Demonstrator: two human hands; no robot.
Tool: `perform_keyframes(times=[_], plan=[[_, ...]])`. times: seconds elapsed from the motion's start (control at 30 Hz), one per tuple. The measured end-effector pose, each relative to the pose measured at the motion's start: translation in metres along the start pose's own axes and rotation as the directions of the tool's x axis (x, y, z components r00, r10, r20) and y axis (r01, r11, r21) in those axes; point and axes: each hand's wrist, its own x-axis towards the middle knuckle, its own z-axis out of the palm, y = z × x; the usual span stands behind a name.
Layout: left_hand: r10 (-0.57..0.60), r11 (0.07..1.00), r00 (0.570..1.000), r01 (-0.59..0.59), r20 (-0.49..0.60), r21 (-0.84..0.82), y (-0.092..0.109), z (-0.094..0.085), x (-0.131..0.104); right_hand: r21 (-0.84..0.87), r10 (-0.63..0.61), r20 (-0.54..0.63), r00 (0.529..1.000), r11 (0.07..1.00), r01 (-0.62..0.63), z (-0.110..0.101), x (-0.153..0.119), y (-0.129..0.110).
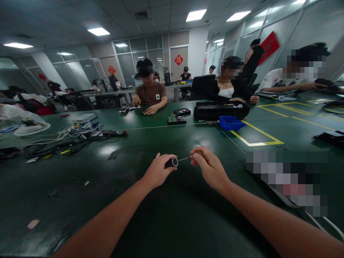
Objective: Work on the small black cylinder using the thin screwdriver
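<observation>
My left hand [159, 169] is wrapped round a small black cylindrical part [175, 162], whose round end with a pale rim faces right. Between the fingers of my right hand [209, 164] is a thin screwdriver [185, 158] with a red handle. Its metal shaft points left, and the tip meets or nearly meets the round end of the cylinder; I cannot tell whether it touches. Both hands are held just above the green table [150, 215]. Most of the screwdriver's handle is hidden by my right fingers.
A blue bin [231, 123] stands beside a long black tray [221, 111]. Circuit boards [177, 119] lie further left. Tangled cables [77, 138] cover the left side. A blurred-out object [287, 182] is at right. Across the table a person [151, 93] works with a tool.
</observation>
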Motion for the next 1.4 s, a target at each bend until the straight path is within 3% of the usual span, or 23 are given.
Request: perform_keyframes(times=[0.13, 0.3, 0.4, 0.47, 0.53, 0.63, 0.87, 1.07, 1.23, 1.4], plan=[[0.02, 1.0, 1.0, -0.02, 0.019, 0.003, -0.001, 0.002, 0.001, -0.06, 0.038, -0.039, 0.999, 0.997, -0.04, 0.002, 0.0, 0.003], [0.008, 0.999, 0.998, -0.006, -0.06, 0.041, 0.001, -0.001, 0.002, 0.305, 0.134, -0.1, 0.986, 0.947, -0.098, 0.006, 0.008, 0.011], [0.083, 0.995, 0.994, -0.079, -0.072, 0.064, 0.001, -0.004, 0.002, 0.641, 0.324, 0.003, 0.946, 0.726, -0.251, 0.007, 0.015, 0.018], [0.105, 0.99, 0.994, -0.101, -0.042, 0.095, 0.0, -0.006, 0.002, 0.73, 0.419, 0.14, 0.897, 0.568, -0.38, 0.007, 0.019, 0.023], [0.078, 0.989, 0.997, -0.076, -0.012, 0.124, -0.002, -0.006, 0.002, 0.718, 0.432, 0.08, 0.898, 0.6, -0.353, 0.006, 0.021, 0.026], [0.049, 0.99, 0.999, -0.05, 0.011, 0.135, -0.003, -0.006, 0.002, 0.613, 0.36, -0.034, 0.932, 0.744, -0.265, 0.005, 0.019, 0.027], [0.052, 0.993, 0.999, -0.052, 0.002, 0.103, -0.002, -0.004, 0.003, 0.356, 0.163, -0.081, 0.983, 0.926, -0.124, 0.006, 0.012, 0.017], [0.056, 0.995, 0.998, -0.053, -0.03, 0.088, -0.002, -0.004, 0.002, 0.202, 0.104, -0.072, 0.992, 0.976, -0.088, 0.003, 0.009, 0.01], [0.037, 0.999, 0.999, -0.036, -0.038, 0.032, -0.002, -0.003, 0.001, -0.023, 0.088, -0.071, 0.994, 0.996, -0.09, -0.003, 0.006, 0.001], [0.091, 0.995, 0.995, -0.09, -0.035, 0.033, -0.005, -0.001, 0.001, -0.072, -0.027, -0.031, 0.999, 0.997, 0.024, -0.001, 0.003, 0.002]])
